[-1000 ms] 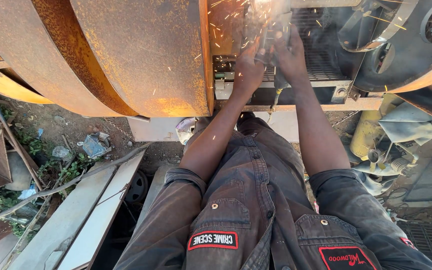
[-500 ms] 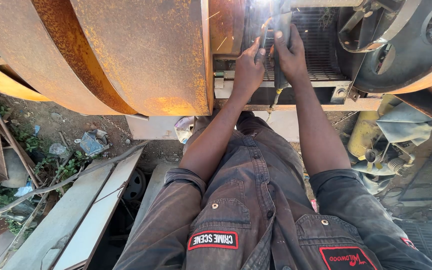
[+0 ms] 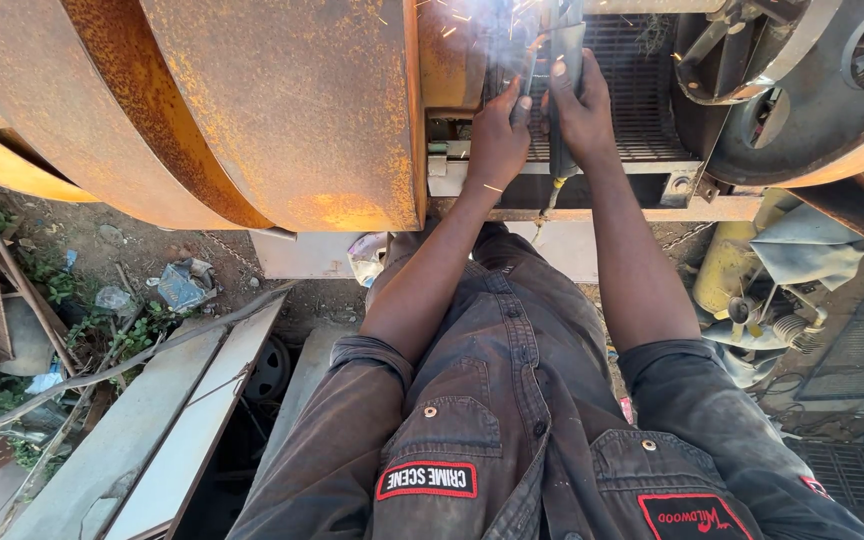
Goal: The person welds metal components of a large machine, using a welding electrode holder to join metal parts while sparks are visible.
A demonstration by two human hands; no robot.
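Both hands were raised at the machine frame. The left hand (image 3: 497,135) and right hand (image 3: 580,105) clenched the grinder (image 3: 562,70), sparking beside the rusty drum (image 3: 292,110). It likely handled heavy and rigid; grip the body, clear of the disc.

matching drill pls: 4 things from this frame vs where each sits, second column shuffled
1. left hand
2. right hand
3. rusty drum
4. yellow cylinder

A. lower right, beside crumpled grey cloth
B. fills the upper left
C. top centre, nearer the drum
D. top centre, nearer the metal grille

Pairs: 1-C, 2-D, 3-B, 4-A
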